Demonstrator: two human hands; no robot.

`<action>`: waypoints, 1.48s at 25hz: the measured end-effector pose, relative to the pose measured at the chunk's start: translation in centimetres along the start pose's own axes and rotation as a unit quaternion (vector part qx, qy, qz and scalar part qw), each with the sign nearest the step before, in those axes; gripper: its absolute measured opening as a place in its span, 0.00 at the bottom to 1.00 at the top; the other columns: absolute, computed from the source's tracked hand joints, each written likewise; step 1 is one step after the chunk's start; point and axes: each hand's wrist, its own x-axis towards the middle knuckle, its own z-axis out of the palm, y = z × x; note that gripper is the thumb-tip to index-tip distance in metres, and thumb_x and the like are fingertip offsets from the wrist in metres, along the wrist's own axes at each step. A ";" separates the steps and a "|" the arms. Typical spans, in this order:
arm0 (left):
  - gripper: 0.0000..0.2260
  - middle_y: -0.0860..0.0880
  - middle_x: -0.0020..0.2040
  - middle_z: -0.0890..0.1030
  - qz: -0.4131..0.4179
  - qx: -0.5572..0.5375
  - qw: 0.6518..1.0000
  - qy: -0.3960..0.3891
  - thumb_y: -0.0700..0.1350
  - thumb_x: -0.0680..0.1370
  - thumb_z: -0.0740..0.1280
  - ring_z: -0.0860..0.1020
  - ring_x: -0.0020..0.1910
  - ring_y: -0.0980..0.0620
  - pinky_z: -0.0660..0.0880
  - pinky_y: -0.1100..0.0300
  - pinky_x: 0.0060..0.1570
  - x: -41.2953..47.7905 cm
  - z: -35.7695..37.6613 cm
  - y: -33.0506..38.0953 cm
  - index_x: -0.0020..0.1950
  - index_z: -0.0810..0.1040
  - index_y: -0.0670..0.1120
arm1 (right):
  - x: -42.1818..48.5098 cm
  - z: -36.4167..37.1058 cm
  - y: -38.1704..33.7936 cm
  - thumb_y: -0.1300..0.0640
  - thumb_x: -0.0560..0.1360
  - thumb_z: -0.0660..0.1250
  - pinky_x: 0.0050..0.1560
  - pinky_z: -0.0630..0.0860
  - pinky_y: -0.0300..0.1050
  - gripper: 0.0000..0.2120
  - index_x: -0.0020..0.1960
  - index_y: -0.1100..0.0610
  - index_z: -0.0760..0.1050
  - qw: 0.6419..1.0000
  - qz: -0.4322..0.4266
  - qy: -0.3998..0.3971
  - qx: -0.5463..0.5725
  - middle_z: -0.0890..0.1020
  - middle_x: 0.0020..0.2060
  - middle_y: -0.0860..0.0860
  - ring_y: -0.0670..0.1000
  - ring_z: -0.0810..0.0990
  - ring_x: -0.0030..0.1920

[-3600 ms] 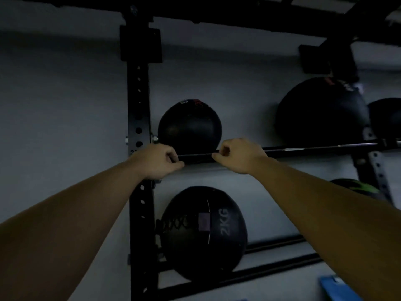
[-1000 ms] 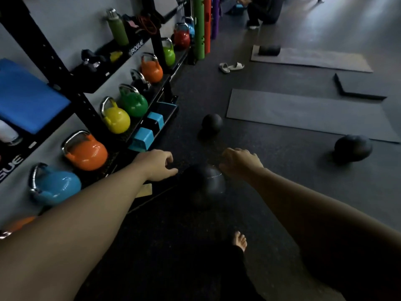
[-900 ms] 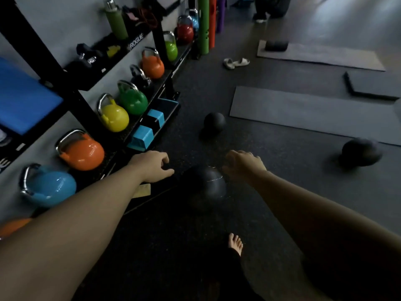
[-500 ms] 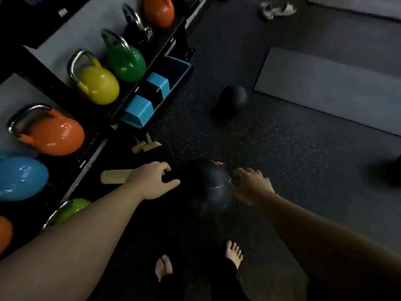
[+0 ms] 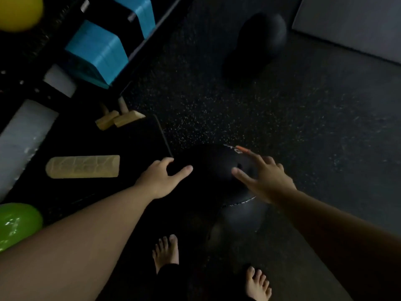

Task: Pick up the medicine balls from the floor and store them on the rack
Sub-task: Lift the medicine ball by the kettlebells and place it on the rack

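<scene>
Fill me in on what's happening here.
A person is bending over a black medicine ball on the gym floor. The left hand and right hand are open on either side of it, not yet gripping. A second black ball lies farther off on the floor, so neither is on the rack yet.

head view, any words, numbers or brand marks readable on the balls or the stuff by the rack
None can be read.
Near medicine ball: a white and orange mark near its top edge, beside the right hand, too blurred and partly hidden.
Far medicine ball: no marking shows.
Blue blocks and wooden pieces: no print shows.
</scene>
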 end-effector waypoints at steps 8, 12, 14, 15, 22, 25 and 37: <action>0.52 0.47 0.82 0.67 -0.043 -0.189 0.981 -0.019 0.84 0.64 0.56 0.69 0.79 0.41 0.66 0.41 0.75 5.7 4.0 -1.9 0.84 0.63 0.59 | 4.8 4.8 1.0 0.11 0.59 0.53 0.69 0.71 0.69 0.55 0.81 0.32 0.51 0.992 0.041 0.014 0.121 0.64 0.78 0.54 0.64 0.66 0.76; 0.63 0.50 0.82 0.69 -0.084 -0.265 0.959 -0.056 0.90 0.52 0.56 0.68 0.79 0.43 0.62 0.40 0.78 6.3 4.2 -2.8 0.84 0.64 0.62 | 4.8 5.3 1.4 0.10 0.56 0.54 0.72 0.68 0.69 0.57 0.81 0.31 0.50 0.987 0.042 0.011 0.155 0.61 0.81 0.51 0.62 0.62 0.78; 0.57 0.48 0.81 0.70 -0.114 -0.295 0.946 -0.065 0.88 0.60 0.55 0.68 0.79 0.42 0.62 0.40 0.77 6.7 4.9 -3.1 0.83 0.65 0.60 | 4.9 5.6 1.9 0.10 0.56 0.55 0.74 0.65 0.69 0.57 0.80 0.30 0.51 0.982 0.038 0.016 0.186 0.61 0.81 0.51 0.61 0.61 0.79; 0.51 0.46 0.80 0.71 -0.131 -0.312 0.939 -0.065 0.85 0.66 0.55 0.70 0.77 0.41 0.63 0.40 0.76 6.9 5.5 -3.2 0.83 0.67 0.58 | 5.0 5.8 2.2 0.10 0.55 0.56 0.74 0.64 0.69 0.57 0.80 0.29 0.51 0.978 0.037 0.020 0.202 0.61 0.81 0.50 0.61 0.60 0.79; 0.55 0.43 0.74 0.76 -0.178 -0.402 0.894 -0.084 0.85 0.59 0.64 0.73 0.72 0.38 0.63 0.35 0.77 9.2 6.7 -4.8 0.80 0.72 0.56 | 6.0 6.4 2.7 0.10 0.51 0.57 0.75 0.65 0.65 0.61 0.80 0.33 0.56 0.964 0.045 0.052 0.256 0.63 0.80 0.48 0.58 0.62 0.79; 0.50 0.41 0.75 0.75 -0.201 -0.414 0.880 -0.119 0.83 0.65 0.63 0.73 0.72 0.37 0.64 0.34 0.76 10.3 6.7 -5.3 0.80 0.71 0.55 | 6.4 6.7 2.8 0.10 0.52 0.59 0.77 0.63 0.65 0.60 0.80 0.32 0.57 0.961 0.049 0.061 0.265 0.63 0.80 0.48 0.58 0.60 0.80; 0.46 0.38 0.73 0.75 -0.225 -0.524 0.814 -0.107 0.79 0.70 0.65 0.75 0.68 0.36 0.66 0.35 0.74 4.4 3.9 -4.6 0.80 0.71 0.53 | 3.6 5.3 0.4 0.13 0.54 0.63 0.74 0.69 0.60 0.56 0.78 0.32 0.62 0.949 -0.022 0.096 0.298 0.67 0.76 0.45 0.52 0.67 0.75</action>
